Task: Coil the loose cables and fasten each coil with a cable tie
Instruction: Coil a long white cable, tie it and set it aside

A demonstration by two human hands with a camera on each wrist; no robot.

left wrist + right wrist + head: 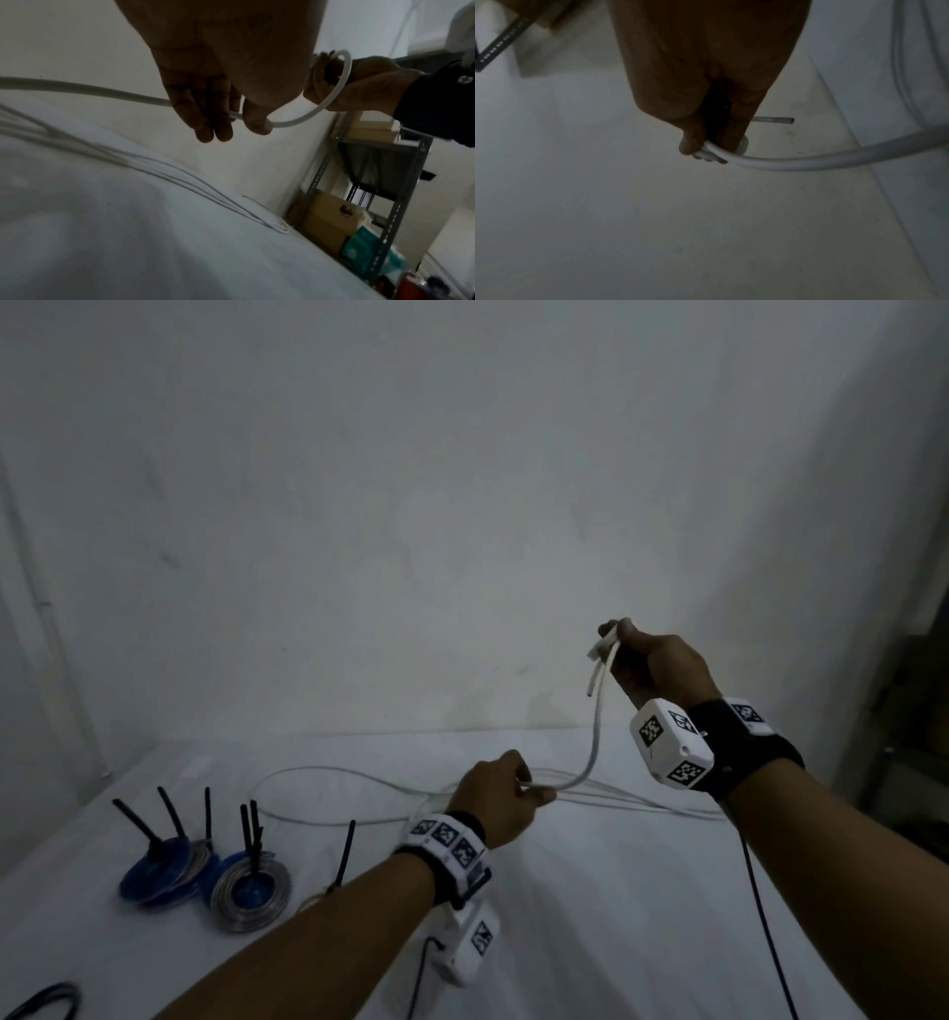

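Right hand (662, 667) raised, fingers curled round the end of a white cable (595, 737); left hand (500, 798) pinching the same cable lower down.

Between the two hands the cable hangs in a curve, its cut end jutting out beside the right fingers (734, 130). Past the left hand's thumb and fingers (205, 113), the remaining length lies in loose loops on the white-covered desk (565, 916). At the desk's left stand two finished coils, blue (162, 873) and grey (251, 891), each bearing upright black cable ties (251, 834). Another black tie (345, 855) stands just beside the left forearm. A metal shelf rack (390, 203) holding boxes shows in the left wrist view.
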